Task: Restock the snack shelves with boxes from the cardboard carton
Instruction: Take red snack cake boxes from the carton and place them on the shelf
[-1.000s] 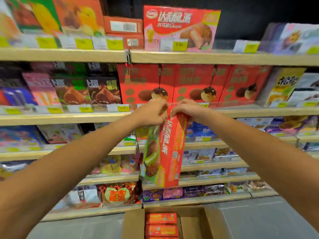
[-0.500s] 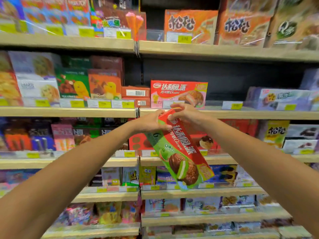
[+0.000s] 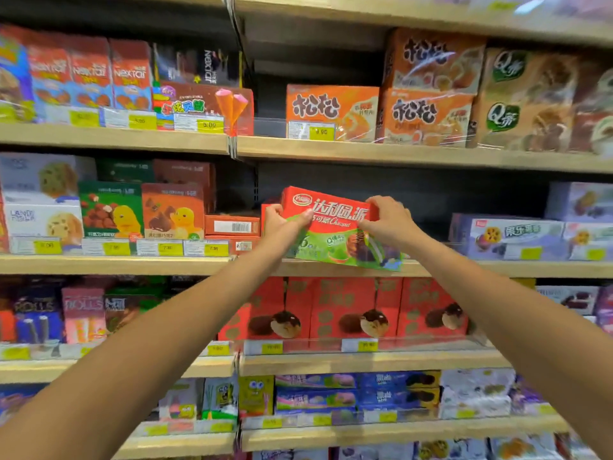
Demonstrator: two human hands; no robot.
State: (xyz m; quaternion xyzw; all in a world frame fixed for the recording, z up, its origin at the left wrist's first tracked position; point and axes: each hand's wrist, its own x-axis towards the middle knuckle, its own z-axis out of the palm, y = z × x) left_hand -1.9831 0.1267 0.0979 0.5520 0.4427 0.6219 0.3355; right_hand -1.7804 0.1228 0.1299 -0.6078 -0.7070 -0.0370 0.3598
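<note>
- Head view: left hand (image 3: 285, 220) grips the upper left corner of the red-and-green chocolate pie box (image 3: 335, 234), thumb on the front face, fingers wrapped behind.
- Right hand (image 3: 388, 220) pinches the upper right corner, fingers curled over the top edge.
- Box is held facing out and tilted, right end lower, its bottom edge at the front lip of the middle shelf (image 3: 464, 268). Looks like it is not fully seated yet.
- Just left: stacked flat red barcode boxes (image 3: 232, 225). A red corner shows behind the left hand, probably another box of the same brand; cannot confirm.
- Well to the right: purple cookie boxes (image 3: 507, 237), with a dark gap between.
- Cardboard carton is not in view.
- Risk: both grips are up top, so the bottom can swing and snag on the shelf lip, then tip forward on release.
- Risk: a crooked push could jam against the red stack or shove the box behind it backwards.
- Risk: letting go before the base sits flat means a drop to the floor.
</note>
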